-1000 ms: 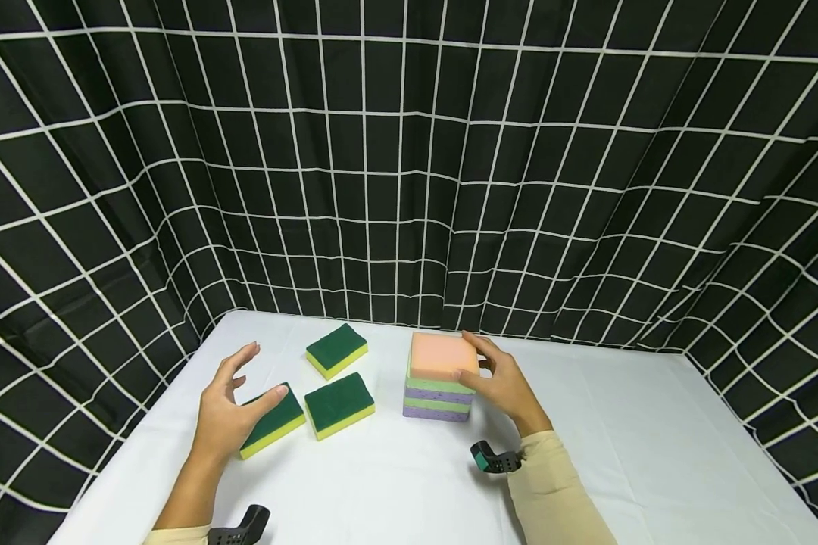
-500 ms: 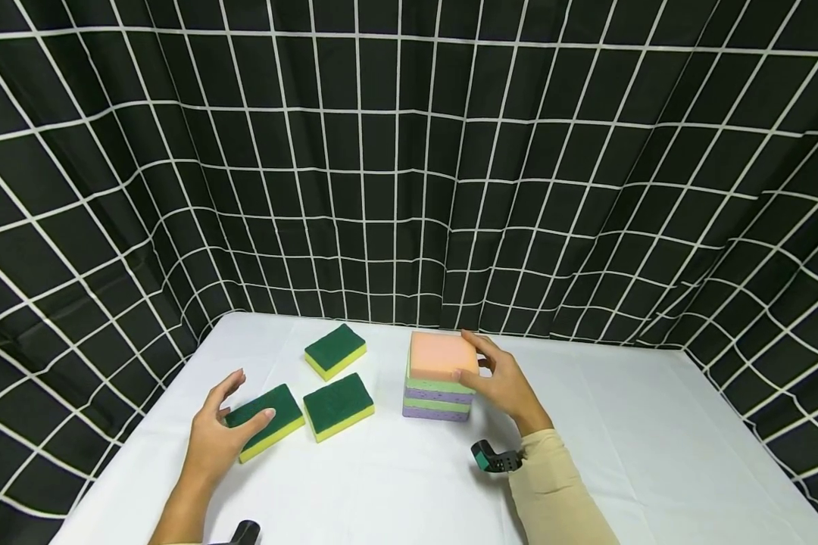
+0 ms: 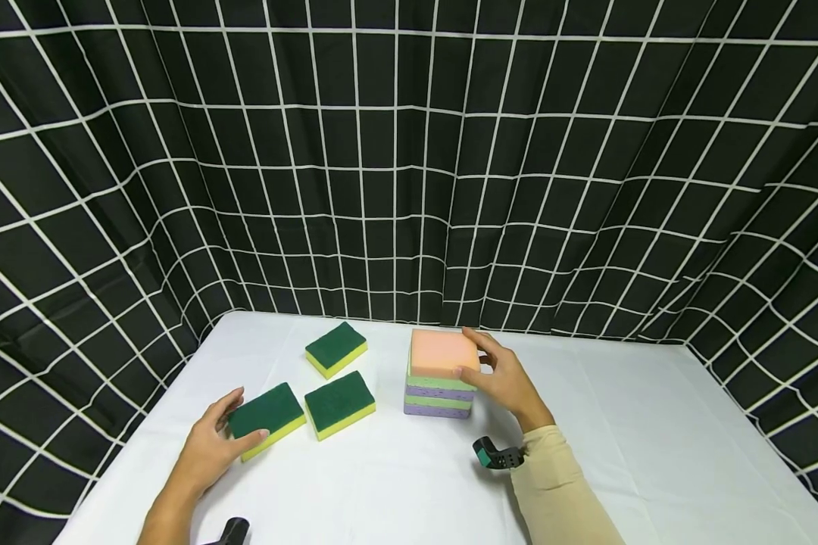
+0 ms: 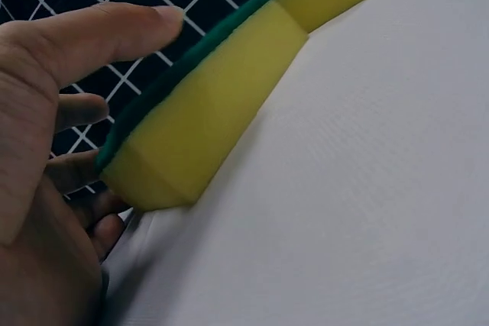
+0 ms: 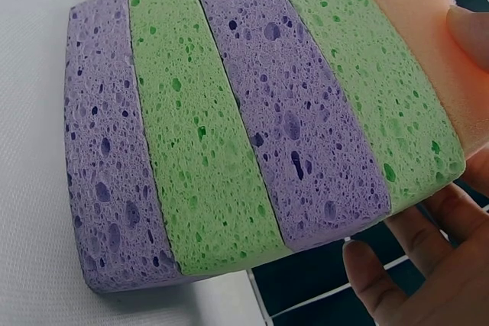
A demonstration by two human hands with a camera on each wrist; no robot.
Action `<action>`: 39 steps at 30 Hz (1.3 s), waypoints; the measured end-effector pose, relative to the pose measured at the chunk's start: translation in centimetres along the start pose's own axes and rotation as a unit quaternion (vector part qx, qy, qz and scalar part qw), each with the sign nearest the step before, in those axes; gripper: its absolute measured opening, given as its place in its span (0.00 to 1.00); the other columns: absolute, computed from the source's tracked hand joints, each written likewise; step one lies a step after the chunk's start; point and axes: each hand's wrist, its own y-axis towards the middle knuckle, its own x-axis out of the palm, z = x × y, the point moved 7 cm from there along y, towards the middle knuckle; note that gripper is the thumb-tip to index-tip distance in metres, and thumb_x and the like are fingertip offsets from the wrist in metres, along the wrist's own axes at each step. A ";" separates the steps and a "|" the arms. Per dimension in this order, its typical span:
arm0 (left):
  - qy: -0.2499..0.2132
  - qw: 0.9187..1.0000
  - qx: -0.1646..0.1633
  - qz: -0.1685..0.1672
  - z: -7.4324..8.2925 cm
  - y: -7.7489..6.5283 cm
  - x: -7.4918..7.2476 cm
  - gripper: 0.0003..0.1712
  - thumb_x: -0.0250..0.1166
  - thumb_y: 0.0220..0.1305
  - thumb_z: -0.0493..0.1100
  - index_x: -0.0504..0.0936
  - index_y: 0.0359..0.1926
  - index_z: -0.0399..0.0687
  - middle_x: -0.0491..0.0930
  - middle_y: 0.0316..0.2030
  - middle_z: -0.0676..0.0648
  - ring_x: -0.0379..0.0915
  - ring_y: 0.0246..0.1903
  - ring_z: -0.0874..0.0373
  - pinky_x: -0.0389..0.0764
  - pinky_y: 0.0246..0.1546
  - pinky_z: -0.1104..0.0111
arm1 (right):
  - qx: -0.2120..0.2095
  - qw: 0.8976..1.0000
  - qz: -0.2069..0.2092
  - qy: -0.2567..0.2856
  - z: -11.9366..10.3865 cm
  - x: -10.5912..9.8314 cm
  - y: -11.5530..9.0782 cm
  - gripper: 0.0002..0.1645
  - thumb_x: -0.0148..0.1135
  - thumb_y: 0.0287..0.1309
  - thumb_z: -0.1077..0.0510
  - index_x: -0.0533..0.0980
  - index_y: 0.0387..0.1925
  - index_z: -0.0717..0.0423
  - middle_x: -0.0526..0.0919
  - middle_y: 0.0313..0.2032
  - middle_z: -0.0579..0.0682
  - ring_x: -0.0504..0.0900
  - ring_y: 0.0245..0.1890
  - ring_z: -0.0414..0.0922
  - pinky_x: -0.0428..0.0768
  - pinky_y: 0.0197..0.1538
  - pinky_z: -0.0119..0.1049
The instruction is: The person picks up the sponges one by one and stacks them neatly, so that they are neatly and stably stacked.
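Note:
On the left of the table, three green-and-yellow scrub sponges lie green side up. My left hand (image 3: pixel 207 446) spreads around the nearest scrub sponge (image 3: pixel 267 412), thumb over its near edge and fingers at its left end. The left wrist view shows that thumb (image 4: pixel 114 32) raised above the green face of the scrub sponge (image 4: pixel 206 104). Right of centre stands a stack of purple and green sponges (image 5: pixel 206 127), topped by a peach sponge (image 3: pixel 443 352). My right hand (image 3: pixel 507 378) holds the peach sponge at its right side, thumb on the front edge, fingers behind.
Two other scrub sponges, a middle one (image 3: pixel 339 405) and a farther one (image 3: pixel 336 348), lie between my left hand and the stack. The white-covered table (image 3: pixel 627 454) is backed by a black curtain with a white grid (image 3: pixel 395 151).
My left hand has come down and slightly left onto the nearest scrub sponge, its thumb now at the near edge. My right hand keeps its hold on the peach sponge.

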 end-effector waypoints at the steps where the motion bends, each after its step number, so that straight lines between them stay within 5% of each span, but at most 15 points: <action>1: 0.002 1.000 -0.001 -0.005 -0.1 0.0 0.0 0.54 0.76 0.50 0.47 0.56 0.71 0.35 0.60 0.65 0.29 0.51 0.65 0.32 0.53 0.64 0.44 | 0.003 1.000 0.000 -0.001 0.5 0.0 0.1 0.40 0.69 0.52 0.65 0.64 0.66 0.69 0.72 0.60 0.61 0.71 0.54 0.53 0.72 0.54 0.47; 11: 0.104 0.994 0.016 -0.022 -0.1 -0.1 0.4 0.50 0.76 0.49 0.52 0.65 0.67 0.35 0.67 0.60 0.34 0.57 0.63 0.36 0.58 0.60 0.41 | 0.006 1.000 0.008 0.002 3.5 -0.1 0.1 0.42 0.71 0.52 0.58 0.66 0.67 0.61 0.73 0.60 0.53 0.71 0.55 0.49 0.71 0.55 0.52; 17: 0.090 0.995 0.031 0.010 0.5 -0.4 -0.1 0.46 0.76 0.50 0.50 0.67 0.66 0.34 0.69 0.58 0.37 0.65 0.58 0.37 0.65 0.57 0.45 | 0.012 1.000 0.005 0.008 3.5 0.0 0.1 0.42 0.72 0.52 0.57 0.66 0.68 0.59 0.72 0.61 0.51 0.71 0.55 0.48 0.70 0.56 0.52; 21: 0.061 0.997 0.037 0.043 1.0 -0.6 -0.8 0.44 0.75 0.52 0.49 0.68 0.65 0.35 0.69 0.57 0.39 0.70 0.53 0.38 0.72 0.52 0.61 | 0.010 1.000 0.005 0.011 3.4 0.1 0.2 0.42 0.71 0.52 0.58 0.65 0.68 0.59 0.72 0.61 0.51 0.70 0.55 0.48 0.70 0.56 0.52; 26: 0.054 0.994 0.061 0.073 2.0 -0.6 -1.3 0.43 0.76 0.51 0.48 0.70 0.64 0.36 0.70 0.57 0.42 0.68 0.51 0.47 0.66 0.46 0.83 | 0.003 1.000 0.005 0.009 3.1 0.1 0.3 0.42 0.72 0.52 0.58 0.65 0.68 0.60 0.72 0.61 0.51 0.70 0.56 0.48 0.70 0.56 0.50; 34: 0.051 0.987 0.122 0.094 4.3 -0.3 -0.8 0.40 0.78 0.48 0.43 0.74 0.62 0.36 0.73 0.54 0.45 0.66 0.46 0.62 0.72 0.47 0.69 | 0.006 1.000 0.009 0.009 3.1 0.0 0.3 0.42 0.72 0.51 0.57 0.66 0.67 0.59 0.73 0.61 0.50 0.70 0.55 0.47 0.70 0.56 0.50; 39: 0.043 0.987 0.126 0.086 4.8 -0.3 -0.3 0.39 0.78 0.48 0.42 0.74 0.61 0.36 0.73 0.54 0.44 0.65 0.47 0.63 0.71 0.47 0.66 | 0.019 1.000 0.008 0.018 3.3 0.1 0.2 0.42 0.72 0.51 0.58 0.66 0.68 0.58 0.72 0.61 0.49 0.70 0.56 0.47 0.70 0.56 0.50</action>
